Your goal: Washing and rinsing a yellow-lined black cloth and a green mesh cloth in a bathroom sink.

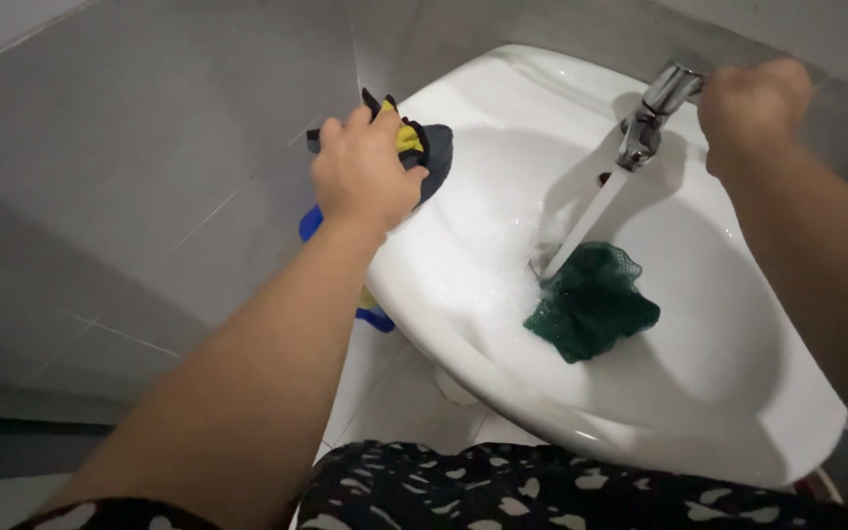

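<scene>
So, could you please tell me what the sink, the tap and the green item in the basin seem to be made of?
The sink looks like glazed white ceramic, smooth and glossy. The tap seems chromed metal, shiny and reflective. The green item appears to be open-weave mesh or net, probably synthetic.

The left hand [365, 172] clutches a yellow-and-dark cloth [422, 147] on the white sink [699, 393] rim, the right hand [753, 103] apparently on the running chrome tap [652, 116] above a green net scrubber [591, 299].
</scene>
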